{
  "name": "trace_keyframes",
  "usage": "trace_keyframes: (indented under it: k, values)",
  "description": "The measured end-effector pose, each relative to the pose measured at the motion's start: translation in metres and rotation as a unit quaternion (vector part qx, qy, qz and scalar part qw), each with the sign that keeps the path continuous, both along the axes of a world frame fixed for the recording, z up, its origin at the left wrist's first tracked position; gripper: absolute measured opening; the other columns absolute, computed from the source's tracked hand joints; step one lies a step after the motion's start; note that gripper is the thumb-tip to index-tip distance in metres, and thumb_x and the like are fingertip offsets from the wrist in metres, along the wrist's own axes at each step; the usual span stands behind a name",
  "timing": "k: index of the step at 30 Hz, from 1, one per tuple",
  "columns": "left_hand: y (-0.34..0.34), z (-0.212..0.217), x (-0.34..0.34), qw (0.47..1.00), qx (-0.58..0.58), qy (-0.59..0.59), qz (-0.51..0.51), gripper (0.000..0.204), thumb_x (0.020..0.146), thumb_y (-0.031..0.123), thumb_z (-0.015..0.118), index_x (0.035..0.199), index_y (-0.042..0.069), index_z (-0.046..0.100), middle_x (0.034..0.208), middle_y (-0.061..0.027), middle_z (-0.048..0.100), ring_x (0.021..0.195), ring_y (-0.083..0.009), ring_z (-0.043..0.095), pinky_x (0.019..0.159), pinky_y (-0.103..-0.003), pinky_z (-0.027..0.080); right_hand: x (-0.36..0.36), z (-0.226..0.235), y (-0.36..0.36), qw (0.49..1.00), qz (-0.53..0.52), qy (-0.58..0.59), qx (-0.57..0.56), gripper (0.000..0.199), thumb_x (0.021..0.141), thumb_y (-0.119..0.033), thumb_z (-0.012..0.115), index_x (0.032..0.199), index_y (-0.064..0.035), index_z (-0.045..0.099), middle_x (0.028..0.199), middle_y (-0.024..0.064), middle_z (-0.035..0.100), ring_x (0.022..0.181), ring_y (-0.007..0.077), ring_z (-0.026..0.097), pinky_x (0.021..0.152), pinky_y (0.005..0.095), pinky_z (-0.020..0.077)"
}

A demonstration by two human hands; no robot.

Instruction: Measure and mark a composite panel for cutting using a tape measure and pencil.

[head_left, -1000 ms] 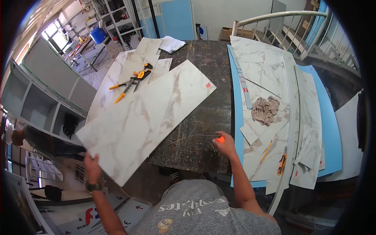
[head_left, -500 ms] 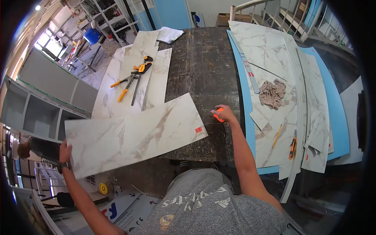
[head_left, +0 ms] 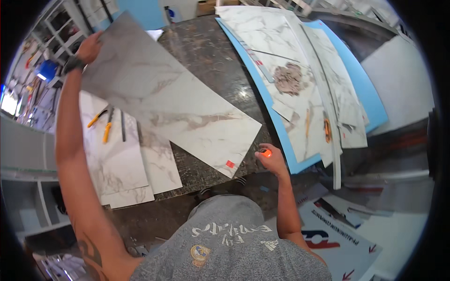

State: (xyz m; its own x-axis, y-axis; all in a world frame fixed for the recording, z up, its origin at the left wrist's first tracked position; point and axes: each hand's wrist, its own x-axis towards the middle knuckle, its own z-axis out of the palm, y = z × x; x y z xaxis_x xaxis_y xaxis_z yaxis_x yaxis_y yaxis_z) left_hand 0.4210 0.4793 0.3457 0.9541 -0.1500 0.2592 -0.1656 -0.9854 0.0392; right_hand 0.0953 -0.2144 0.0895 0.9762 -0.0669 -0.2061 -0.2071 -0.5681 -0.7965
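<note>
My left hand (head_left: 89,48), stretched far forward on the left, is closed on the far corner of a long white marble-patterned panel (head_left: 173,96). That end is raised above the table, and the panel slants down toward me. Its near end, with a small red sticker (head_left: 230,164), lies over the dark table. Beside this end, my right hand (head_left: 273,160) is closed around a compact orange tape measure (head_left: 266,153), mostly hidden by the fingers. Beneath the panel at left, yellow-handled clamps (head_left: 108,132) rest on other marble-patterned sheets (head_left: 122,164), partly covered.
The dark worn table (head_left: 206,51) spans the middle. On the right, marble-patterned sheets (head_left: 300,136) lie on a blue sheet (head_left: 295,166) with a crumpled brown cloth (head_left: 288,78), a pencil (head_left: 308,122), an orange utility knife (head_left: 326,127) and a long metal strip (head_left: 323,79).
The panel has turned clockwise: its left end, in my left hand, has swung forward and up over the clamps. My right hand keeps the tape measure near the other end. The view has shifted.
</note>
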Motion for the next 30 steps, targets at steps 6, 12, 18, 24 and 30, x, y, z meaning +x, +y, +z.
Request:
trace_keyframes:
  k: [6,12,18,24,30]
  values:
    - [-0.221,-0.102,0.037,0.96,-0.033,-0.278,0.016,0.069,0.087,0.043,0.072,0.149,0.016,0.055,0.14,-0.0162,0.065,0.12,-0.0346,0.066,0.101,-0.045,0.054,-0.068,-0.011,-0.001,0.997,-0.049,0.042,-0.044,0.048,0.082,-0.026,0.081,0.119,0.0015,0.071,0.101,0.0135,0.074,0.088,0.0242,0.068,0.082,0.0334,0.0544]
    - [-0.34,-0.311,-0.218,0.917,-0.389,-0.017,0.089,0.071,0.082,0.033,0.082,0.14,-0.003,0.058,0.133,-0.0247,0.066,0.119,-0.0389,0.065,0.101,-0.043,0.053,-0.074,-0.029,-0.016,0.992,-0.089,0.08,-0.031,0.052,0.082,-0.032,0.08,0.122,-0.0009,0.07,0.111,0.0156,0.075,0.098,0.0315,0.07,0.089,0.0372,0.0545]
    - [-0.355,-0.385,-0.391,0.852,-0.417,0.165,0.27,0.074,0.078,0.03,0.084,0.138,-0.004,0.057,0.12,-0.0243,0.067,0.099,-0.0361,0.068,0.09,-0.041,0.056,-0.019,-0.045,-0.031,0.989,-0.043,0.093,-0.103,0.063,0.082,-0.036,0.079,0.13,0.0018,0.064,0.121,0.0196,0.071,0.109,0.0366,0.068,0.094,0.0397,0.054]
    - [-0.376,-0.39,-0.414,0.804,-0.458,0.226,0.307,0.062,0.079,0.028,0.083,0.13,-0.002,0.063,0.114,-0.0212,0.071,0.09,-0.0289,0.071,0.081,-0.037,0.058,0.022,-0.077,-0.031,0.981,0.019,0.122,-0.152,0.055,0.081,-0.031,0.079,0.123,0.0035,0.068,0.115,0.0188,0.073,0.101,0.0333,0.069,0.09,0.0373,0.0546]
    - [-0.374,-0.393,-0.405,0.796,-0.461,0.201,0.335,0.049,0.08,0.025,0.082,0.119,-0.001,0.069,0.104,-0.0171,0.075,0.087,-0.0266,0.072,0.079,-0.036,0.057,0.026,-0.081,-0.022,0.976,0.096,0.171,-0.096,0.055,0.081,-0.031,0.079,0.121,0.0054,0.068,0.113,0.0195,0.073,0.096,0.0335,0.069,0.087,0.0368,0.0548]
